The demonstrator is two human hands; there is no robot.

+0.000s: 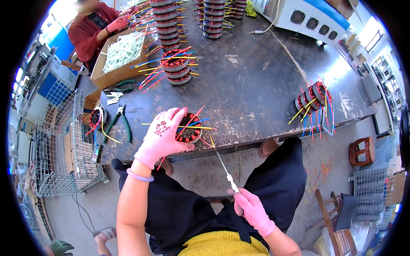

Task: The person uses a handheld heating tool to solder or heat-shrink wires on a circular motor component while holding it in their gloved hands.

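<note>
My left hand [163, 135], in a pink glove, grips a round motor stator [194, 135] at the table's near edge. Red coil ends ring the stator, and red, blue and yellow leads stick out of it. My right hand [254, 212], also gloved in pink, is closed around a thin rod-like tool [231, 181] with a metal shaft and a white section. The shaft points up and left toward the stator. Its tip meets a short yellow piece beside a red lead; whether they are joined is too small to tell.
Stacked stators [176, 70] stand beyond my left hand, more farther back. Another stack [314, 99] lies tilted at the right. Green-handled pliers [121, 112] and a small stator [95, 118] are at the left, near a cardboard box [99, 77] of white tubes. A co-worker [87, 34] sits behind it.
</note>
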